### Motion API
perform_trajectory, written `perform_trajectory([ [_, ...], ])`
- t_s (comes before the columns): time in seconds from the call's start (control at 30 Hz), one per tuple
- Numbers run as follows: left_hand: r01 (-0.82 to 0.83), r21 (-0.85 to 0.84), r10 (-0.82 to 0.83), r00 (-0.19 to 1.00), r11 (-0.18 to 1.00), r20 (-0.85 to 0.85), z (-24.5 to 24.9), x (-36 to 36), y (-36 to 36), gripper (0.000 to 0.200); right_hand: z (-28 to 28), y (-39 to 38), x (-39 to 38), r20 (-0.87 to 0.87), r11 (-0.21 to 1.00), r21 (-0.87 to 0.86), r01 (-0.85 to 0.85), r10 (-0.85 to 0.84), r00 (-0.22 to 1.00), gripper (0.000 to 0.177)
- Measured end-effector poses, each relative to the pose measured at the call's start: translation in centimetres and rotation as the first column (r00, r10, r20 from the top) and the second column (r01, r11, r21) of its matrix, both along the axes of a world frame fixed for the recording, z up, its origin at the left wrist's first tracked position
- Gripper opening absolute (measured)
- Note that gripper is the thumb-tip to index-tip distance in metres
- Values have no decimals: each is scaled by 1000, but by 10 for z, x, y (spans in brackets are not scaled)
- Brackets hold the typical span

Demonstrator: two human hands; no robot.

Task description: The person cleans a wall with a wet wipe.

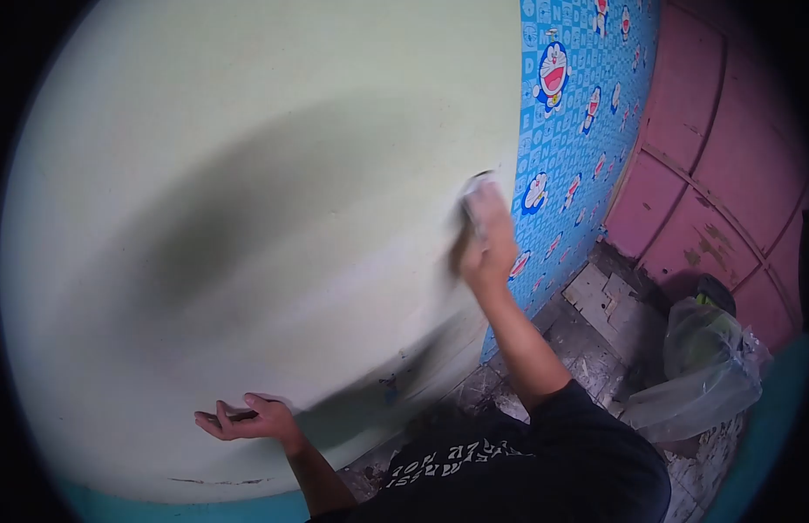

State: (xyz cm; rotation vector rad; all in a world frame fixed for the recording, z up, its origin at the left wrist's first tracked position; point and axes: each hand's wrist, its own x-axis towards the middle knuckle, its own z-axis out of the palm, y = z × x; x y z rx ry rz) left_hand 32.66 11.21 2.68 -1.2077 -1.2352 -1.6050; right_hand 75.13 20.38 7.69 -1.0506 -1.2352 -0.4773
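My right hand (489,240) is raised against the pale green wall (335,174), close to the edge of the blue patterned wallpaper (553,139). It presses a small, flat, light-coloured object (478,190) to the wall; motion blur hides what it is. Lower down on the left, my left hand (248,418) is held in front of the wall, palm up, with its fingers apart and nothing in them. A dark shadow spreads over the wall between the hands.
Pink panels (710,131) with peeling paint stand at the right. On the worn floor (596,301) lies a clear plastic bag (705,370) with something green in it. A teal strip (195,508) runs along the wall's bottom.
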Motion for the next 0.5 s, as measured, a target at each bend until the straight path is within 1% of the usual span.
perform_trajectory([
  [0.03,7,-10,-7,1000,1000,13,0,1,0,47,1,6,7,-149,1000,-2,25,-25,989,44],
  [0.13,21,-21,-20,999,1000,35,-1,5,-4,48,2,8,3,-144,999,-5,54,-54,988,42],
  [0.17,24,-15,-23,999,1000,36,0,6,-1,48,2,4,-14,-39,998,50,37,-35,999,42],
  [0.2,20,-10,-19,999,1000,45,-1,5,1,48,-4,0,-31,46,999,53,-13,10,999,43],
  [0.23,15,-10,-14,999,1000,50,-3,2,3,49,-6,-10,-47,120,988,40,-147,141,983,47],
  [0.27,9,-15,-8,999,1000,54,-6,3,1,49,-7,-27,-55,258,970,-147,-196,228,939,52],
  [0.3,18,-30,-16,998,999,68,-6,7,-1,51,-14,-33,-59,314,957,-91,-276,291,904,53],
  [0.37,23,-57,-17,995,998,96,-2,14,-3,54,-18,-43,-52,258,938,-79,-339,347,901,51],
  [0.4,-8,-86,15,997,996,77,0,18,-9,57,-19,-45,-45,235,926,-67,-372,377,896,50],
  [0.47,-73,-130,80,996,989,46,7,33,-20,61,-25,-42,-23,174,926,-29,-376,375,911,44],
  [0.5,-48,-107,57,995,993,85,13,51,-20,67,-28,-43,-10,137,923,-19,-383,382,914,42],
])
